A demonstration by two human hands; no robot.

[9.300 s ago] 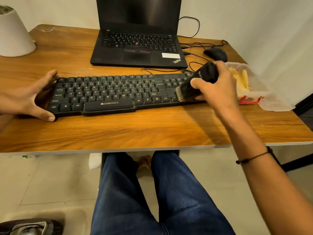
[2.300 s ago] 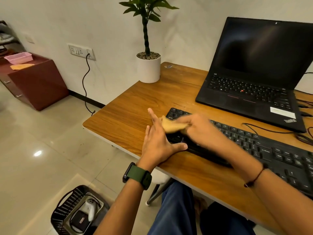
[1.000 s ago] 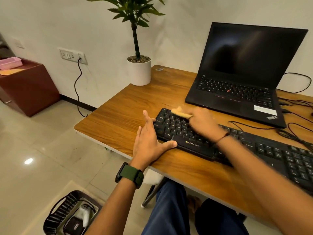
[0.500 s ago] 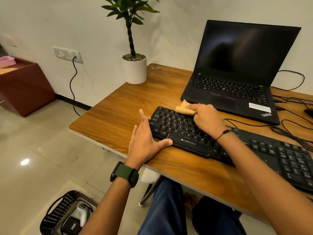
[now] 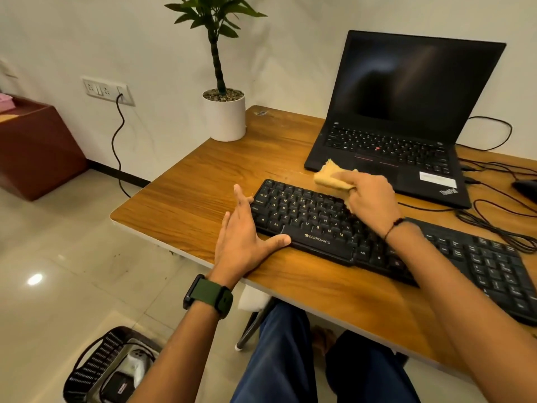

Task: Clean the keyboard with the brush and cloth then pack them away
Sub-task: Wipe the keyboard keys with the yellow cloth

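With the flat, released left hand [image 5: 247, 237] only bracing the black plastic keyboard [image 5: 377, 237], the right hand [image 5: 370, 200] grasping the folded tan cloth [image 5: 331, 177] could shove it toward the far black laptop [image 5: 401, 135].

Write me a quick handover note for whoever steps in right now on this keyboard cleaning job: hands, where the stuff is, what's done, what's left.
Left hand: open, fingers straight, braced against the left end of the keyboard, thumb along its front edge.
Right hand: grip on the yellow cloth, held at the keyboard's far edge, in front of the laptop.
Keyboard lies on the wooden desk.
Brush and storage box: not in view right now.
Done: cannot tell from this view how much has been cleaned.
Left: finish wiping, probably toward the right-hand keys, then pack cloth and brush away.
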